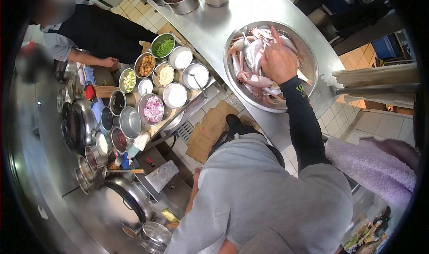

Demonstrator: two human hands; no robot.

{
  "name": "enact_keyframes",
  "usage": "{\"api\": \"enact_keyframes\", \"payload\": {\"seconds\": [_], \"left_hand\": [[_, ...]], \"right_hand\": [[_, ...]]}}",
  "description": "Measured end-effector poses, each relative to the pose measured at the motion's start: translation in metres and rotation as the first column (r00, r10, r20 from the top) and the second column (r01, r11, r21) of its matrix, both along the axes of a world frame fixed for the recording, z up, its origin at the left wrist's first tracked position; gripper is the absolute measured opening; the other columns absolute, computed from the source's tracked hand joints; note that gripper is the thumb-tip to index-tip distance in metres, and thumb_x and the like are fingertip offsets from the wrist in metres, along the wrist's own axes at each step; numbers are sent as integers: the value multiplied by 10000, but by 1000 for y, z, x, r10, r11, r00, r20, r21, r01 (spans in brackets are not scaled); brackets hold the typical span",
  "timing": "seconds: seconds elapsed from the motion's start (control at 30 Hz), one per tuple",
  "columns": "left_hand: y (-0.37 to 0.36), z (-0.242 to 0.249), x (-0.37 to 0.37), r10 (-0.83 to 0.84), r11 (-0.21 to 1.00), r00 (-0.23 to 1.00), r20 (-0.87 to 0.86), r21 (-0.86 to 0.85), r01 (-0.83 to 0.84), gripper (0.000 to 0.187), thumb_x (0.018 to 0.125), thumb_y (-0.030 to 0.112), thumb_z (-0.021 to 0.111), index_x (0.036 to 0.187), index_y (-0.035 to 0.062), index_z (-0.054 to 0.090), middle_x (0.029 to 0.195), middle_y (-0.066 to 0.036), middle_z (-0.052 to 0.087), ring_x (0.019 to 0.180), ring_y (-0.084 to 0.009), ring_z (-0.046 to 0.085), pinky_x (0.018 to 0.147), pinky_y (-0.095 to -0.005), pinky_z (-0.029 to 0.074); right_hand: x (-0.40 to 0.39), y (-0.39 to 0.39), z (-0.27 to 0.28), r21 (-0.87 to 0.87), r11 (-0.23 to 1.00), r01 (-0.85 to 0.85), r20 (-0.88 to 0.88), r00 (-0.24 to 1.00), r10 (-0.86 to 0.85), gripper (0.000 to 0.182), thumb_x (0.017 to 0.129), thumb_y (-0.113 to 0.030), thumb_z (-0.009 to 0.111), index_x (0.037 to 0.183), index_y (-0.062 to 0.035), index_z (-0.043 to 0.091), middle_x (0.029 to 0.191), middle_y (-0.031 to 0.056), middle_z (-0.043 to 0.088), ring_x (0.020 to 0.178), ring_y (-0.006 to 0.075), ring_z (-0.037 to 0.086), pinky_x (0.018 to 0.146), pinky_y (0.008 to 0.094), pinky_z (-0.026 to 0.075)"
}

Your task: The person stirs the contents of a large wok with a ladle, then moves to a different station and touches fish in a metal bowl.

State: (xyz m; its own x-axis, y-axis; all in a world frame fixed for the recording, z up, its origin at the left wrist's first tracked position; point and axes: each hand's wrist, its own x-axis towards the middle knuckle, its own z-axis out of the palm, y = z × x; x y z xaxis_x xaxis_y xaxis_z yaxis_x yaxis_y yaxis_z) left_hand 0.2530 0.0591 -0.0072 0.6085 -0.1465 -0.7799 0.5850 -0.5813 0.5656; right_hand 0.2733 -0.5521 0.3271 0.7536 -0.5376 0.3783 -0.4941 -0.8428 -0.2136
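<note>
My right hand, with a black sleeve on the forearm, is over a large metal colander on the steel table. One finger stretches out toward the colander's far side, and the other fingers are bent and partly hidden. The hand is over or touching a heap of whole pinkish-silver fish, and no fish shows in its grip. The fish lie piled on one another, most of them left of the hand. My left hand is not visible; a strip of bare arm shows beside the grey shirt.
On the left stand several metal bowls with chopped green vegetables, sliced onion and white contents. Pots occupy the table's far end. A co-worker in a black apron stands at far left. Cardboard covers part of the floor.
</note>
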Motion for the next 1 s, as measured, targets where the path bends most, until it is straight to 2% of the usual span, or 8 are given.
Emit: {"api": "enact_keyframes", "payload": {"seconds": [0.1,0.17,0.27,0.47,0.57,0.77,0.87,1.0], "left_hand": [[-4,-3,13,-72,997,997,28,36,71,263,804,279,542,820,17,542,737,-53,597,683,-127,529,652,-268,430],[-8,-5,21,-210,970,973,100,143,195,259,803,264,539,827,7,538,732,-57,597,676,-128,533,646,-263,429],[-55,64,30,-210,976,968,135,79,201,254,793,253,548,825,1,533,716,-53,590,659,-117,526,631,-256,426],[-23,0,30,-209,978,972,112,21,208,215,787,228,564,796,17,524,678,-31,566,643,-101,508,609,-248,414],[-48,40,30,-139,990,988,68,2,139,204,781,210,576,777,16,513,664,-31,558,646,-100,502,608,-247,414],[-28,-2,26,-39,991,998,57,-126,46,243,792,233,584,752,11,494,650,-27,548,628,-96,490,586,-250,415],[-77,80,27,-211,977,967,145,49,206,259,799,249,583,751,12,492,666,-27,553,622,-94,488,576,-252,413],[-67,66,24,-188,981,972,138,-23,193,286,815,273,566,736,7,497,681,-35,560,621,-96,489,576,-256,413]], "right_hand": [[1,2,7,-18,995,95,15,995,-95,93,597,-117,552,597,-29,582,731,117,599,818,225,584,608,373,481],[-2,-3,10,-8,990,142,22,990,-141,96,596,-130,558,590,-35,570,720,100,596,698,238,593,549,371,476],[-12,-15,7,24,982,189,156,969,-191,84,593,-129,563,588,-45,565,680,93,580,557,266,556,527,362,457],[-39,-17,36,338,915,218,368,865,-342,93,616,-83,588,675,-14,568,551,24,487,491,88,452,495,216,385],[-49,-15,44,510,857,75,528,758,-381,72,634,-60,599,640,-4,553,553,-31,458,522,32,400,486,179,348],[-61,-10,72,639,748,-182,646,654,-393,89,666,-62,592,693,17,561,619,-39,493,571,13,416,535,152,341],[-65,-28,64,666,744,-59,540,727,-425,176,664,-139,612,744,17,592,657,-3,548,587,47,468,548,183,376],[-70,-44,42,516,770,374,291,769,-569,230,705,-199,600,820,-2,620,680,19,575,623,80,503,596,209,406]]}}
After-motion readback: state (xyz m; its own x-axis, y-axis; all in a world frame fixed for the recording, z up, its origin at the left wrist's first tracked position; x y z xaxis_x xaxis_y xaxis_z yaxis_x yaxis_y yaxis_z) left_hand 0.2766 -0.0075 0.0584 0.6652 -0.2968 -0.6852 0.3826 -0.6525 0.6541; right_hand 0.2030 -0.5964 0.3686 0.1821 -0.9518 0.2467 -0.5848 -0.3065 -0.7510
